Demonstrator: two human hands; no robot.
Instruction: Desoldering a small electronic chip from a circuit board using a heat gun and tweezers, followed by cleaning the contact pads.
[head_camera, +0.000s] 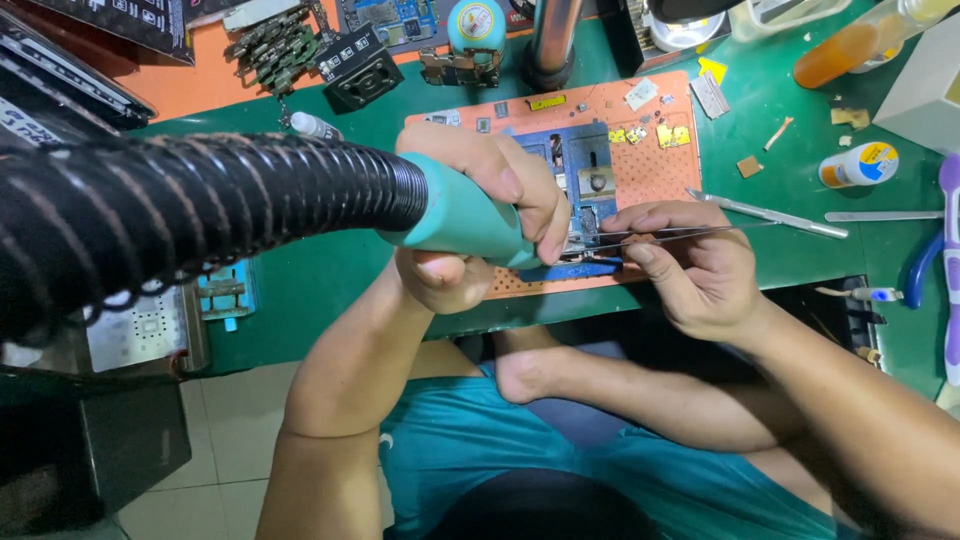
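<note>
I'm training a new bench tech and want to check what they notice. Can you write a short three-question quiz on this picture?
1. True or false: the left hand grips a teal hot-air handle with a black ribbed hose.
2. What does the right hand hold? A) tweezers B) a brush C) a bottle
3. Fill in: the circuit board sits on an orange ____.

Key: 1 true. 2 A, thin metal tweezers pointing towards the board. 3 mat.
</note>
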